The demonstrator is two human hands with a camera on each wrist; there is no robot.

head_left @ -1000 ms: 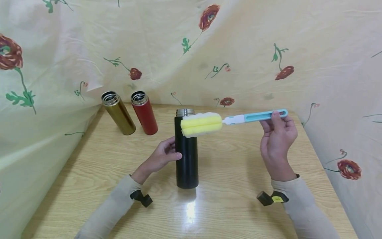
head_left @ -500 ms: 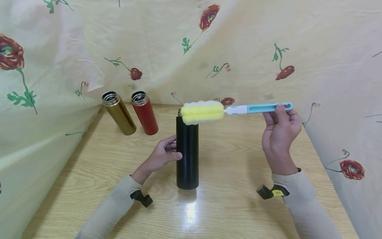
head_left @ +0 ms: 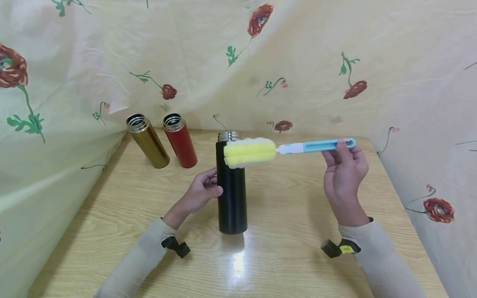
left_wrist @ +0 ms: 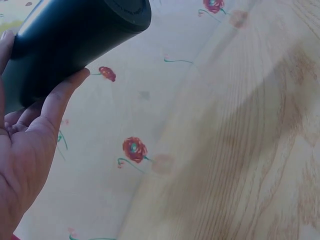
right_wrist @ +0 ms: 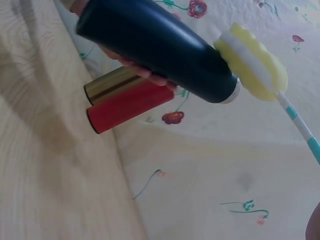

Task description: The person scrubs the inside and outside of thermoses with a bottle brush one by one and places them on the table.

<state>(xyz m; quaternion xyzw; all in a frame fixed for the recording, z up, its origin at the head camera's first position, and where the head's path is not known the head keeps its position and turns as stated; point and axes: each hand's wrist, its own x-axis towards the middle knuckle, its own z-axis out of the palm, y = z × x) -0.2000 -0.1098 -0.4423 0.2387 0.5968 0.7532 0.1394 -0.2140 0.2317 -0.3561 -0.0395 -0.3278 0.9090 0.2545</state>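
Black flask [head_left: 232,190] stands upright on the wooden surface [head_left: 290,231], near its middle, mouth open with a bare metal rim at the top. Left hand [head_left: 201,191] wraps the flask's middle from the left side: thumb lies across the near face, fingers curl behind. The left wrist view confirms the palm and thumb against the dark body [left_wrist: 75,35].

Right hand [head_left: 344,171] is raised off the surface to the right of the flask, fingers and thumb pinching the far end of a bottle brush [head_left: 290,149] by its light-blue slotted handle. The brush is held nearly level. Its yellow-and-white sponge head [head_left: 249,153] sits at the flask's mouth, overlapping the rim and upper wall in the head view; in the right wrist view the sponge [right_wrist: 255,62] is right beside the metal rim, outside the opening. Whether it touches cannot be told.

At the back left of the surface, well apart from the hands: a gold flask [head_left: 147,140] and a red flask [head_left: 180,140], just beside each other, both upright and uncapped. Floral cloth [head_left: 316,62] hangs behind and along both sides. A dark strap mount shows at each wrist.
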